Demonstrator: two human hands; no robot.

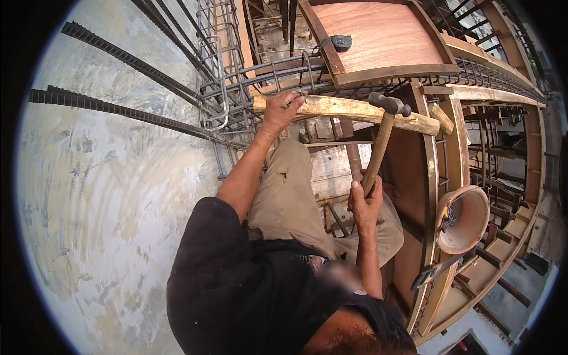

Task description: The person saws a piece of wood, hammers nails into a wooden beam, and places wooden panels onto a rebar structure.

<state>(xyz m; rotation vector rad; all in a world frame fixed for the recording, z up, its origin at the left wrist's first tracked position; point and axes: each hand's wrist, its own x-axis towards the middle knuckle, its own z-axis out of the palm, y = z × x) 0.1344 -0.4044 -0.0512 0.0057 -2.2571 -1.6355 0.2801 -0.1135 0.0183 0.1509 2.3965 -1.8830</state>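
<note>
The right hand (367, 204), on the near side of the wooden batten (343, 107), has its grip closed around the handle of the hammer (378, 145), whose head overlaps the batten's right half. The left hand (280, 110) lies at the batten's left end; I cannot tell whether its grip is closed. Beyond the batten, a tape measure (341, 42) rests on a plywood panel (390, 26).

Ribbed steel bars (127, 57) cross a pale, mottled surface (106, 225).
</note>
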